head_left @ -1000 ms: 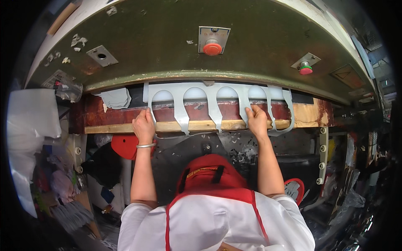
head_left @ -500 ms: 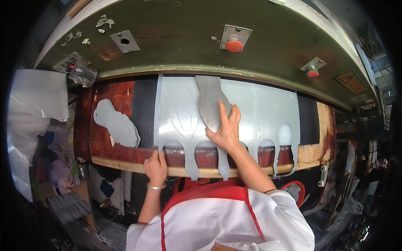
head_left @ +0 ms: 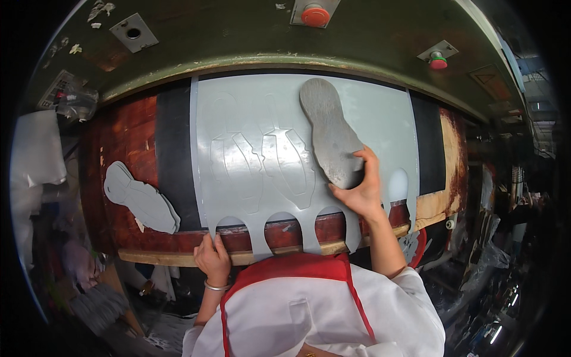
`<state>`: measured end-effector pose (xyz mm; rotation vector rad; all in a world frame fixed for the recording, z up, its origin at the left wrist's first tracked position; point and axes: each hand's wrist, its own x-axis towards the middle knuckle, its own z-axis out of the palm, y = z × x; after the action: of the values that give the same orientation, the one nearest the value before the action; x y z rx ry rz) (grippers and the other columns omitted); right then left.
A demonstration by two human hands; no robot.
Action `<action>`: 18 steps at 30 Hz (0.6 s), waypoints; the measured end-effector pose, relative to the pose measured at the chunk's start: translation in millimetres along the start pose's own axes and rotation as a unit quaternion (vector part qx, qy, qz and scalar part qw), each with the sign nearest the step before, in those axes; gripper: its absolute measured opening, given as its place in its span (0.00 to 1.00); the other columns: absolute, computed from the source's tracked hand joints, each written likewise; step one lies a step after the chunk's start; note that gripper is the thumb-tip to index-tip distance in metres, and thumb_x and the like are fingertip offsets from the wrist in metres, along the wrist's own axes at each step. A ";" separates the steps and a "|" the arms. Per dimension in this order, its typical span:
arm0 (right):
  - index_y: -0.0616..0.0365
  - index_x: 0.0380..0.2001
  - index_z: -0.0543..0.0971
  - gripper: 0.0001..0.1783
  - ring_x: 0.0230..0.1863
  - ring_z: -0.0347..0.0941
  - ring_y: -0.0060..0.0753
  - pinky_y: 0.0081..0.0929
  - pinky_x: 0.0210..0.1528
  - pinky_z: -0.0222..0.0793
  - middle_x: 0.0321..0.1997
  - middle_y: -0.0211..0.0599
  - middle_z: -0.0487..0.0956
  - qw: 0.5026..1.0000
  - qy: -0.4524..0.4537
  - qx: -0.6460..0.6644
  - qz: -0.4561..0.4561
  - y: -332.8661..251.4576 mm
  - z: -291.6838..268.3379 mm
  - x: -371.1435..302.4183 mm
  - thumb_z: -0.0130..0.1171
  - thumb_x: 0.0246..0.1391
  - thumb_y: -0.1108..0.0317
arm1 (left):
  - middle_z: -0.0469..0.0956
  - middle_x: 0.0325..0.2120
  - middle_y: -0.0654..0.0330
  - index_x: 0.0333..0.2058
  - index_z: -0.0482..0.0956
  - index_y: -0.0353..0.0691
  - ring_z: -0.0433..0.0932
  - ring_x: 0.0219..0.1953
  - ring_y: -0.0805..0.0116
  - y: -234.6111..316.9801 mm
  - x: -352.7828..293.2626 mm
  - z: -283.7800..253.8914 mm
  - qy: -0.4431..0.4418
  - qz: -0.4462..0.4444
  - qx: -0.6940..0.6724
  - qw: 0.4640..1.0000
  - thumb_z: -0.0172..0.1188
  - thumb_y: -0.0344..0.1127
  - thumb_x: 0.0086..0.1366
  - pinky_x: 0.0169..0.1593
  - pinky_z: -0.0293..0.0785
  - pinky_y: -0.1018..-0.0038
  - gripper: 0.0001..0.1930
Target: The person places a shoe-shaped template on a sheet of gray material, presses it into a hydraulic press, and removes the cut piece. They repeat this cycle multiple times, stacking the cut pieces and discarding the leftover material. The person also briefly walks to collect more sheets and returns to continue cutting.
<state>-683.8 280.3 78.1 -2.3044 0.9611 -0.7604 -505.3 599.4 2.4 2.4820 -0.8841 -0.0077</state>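
A pale grey sheet (head_left: 380, 107) lies over the bench, its front edge cut into rounded gaps with strips hanging between them. Thumb and fingers of my right hand (head_left: 367, 190) grip the near end of a metal sole-shaped cutting die (head_left: 330, 128), which rests on or just over the sheet, right of its middle. Left of the die, two sole outlines (head_left: 288, 157) show in the sheet. My left hand (head_left: 212, 259), closed, pinches the sheet's front left strip at the bench edge.
A small stack of grey cut sole pieces (head_left: 143, 199) lies on the reddish board at left. Behind the sheet runs a green machine beam (head_left: 226, 35) with a red button (head_left: 315, 16) and a green-ringed red button (head_left: 438, 60). Clear plastic sheeting (head_left: 38, 154) hangs at far left.
My right hand has shifted the die rightward across the sheet, baring a second sole outline. My left hand stays at the front left strip. The view has shifted somewhat.
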 end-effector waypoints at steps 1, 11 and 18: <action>0.55 0.52 0.63 0.46 0.63 0.58 0.48 0.38 0.64 0.56 0.61 0.48 0.61 1.000 -0.012 -0.011 0.008 5.0 6.1 0.0 0.74 0.24 0.74 | 0.74 0.19 0.51 0.29 0.74 0.38 0.73 0.23 0.49 0.9 2.5 -0.5 0.002 0.000 -0.002 1.000 0.53 0.37 0.65 0.29 0.63 0.61 0.09; 0.64 0.66 0.49 0.60 0.67 0.51 0.58 0.44 0.65 0.53 0.65 0.56 0.55 0.998 0.030 0.057 -0.004 35.7 9.8 92.1 0.75 0.32 0.63 | 0.76 0.20 0.50 0.30 0.75 0.37 0.74 0.23 0.48 21.8 90.4 9.0 0.034 0.011 0.035 0.999 0.52 0.38 0.66 0.29 0.65 0.59 0.11; 0.74 0.66 0.38 0.50 0.72 0.34 0.61 0.49 0.71 0.30 0.70 0.68 0.40 0.922 0.378 -0.066 0.053 87.0 -86.3 237.0 0.53 0.58 0.50 | 0.77 0.22 0.49 0.31 0.77 0.37 0.75 0.25 0.47 38.3 179.0 30.4 0.066 -0.009 0.040 0.997 0.53 0.40 0.66 0.32 0.67 0.59 0.12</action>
<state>-641.3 27.4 151.8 -2.0421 1.4792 -1.6392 -391.8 453.9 21.7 2.5308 -0.8221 0.1866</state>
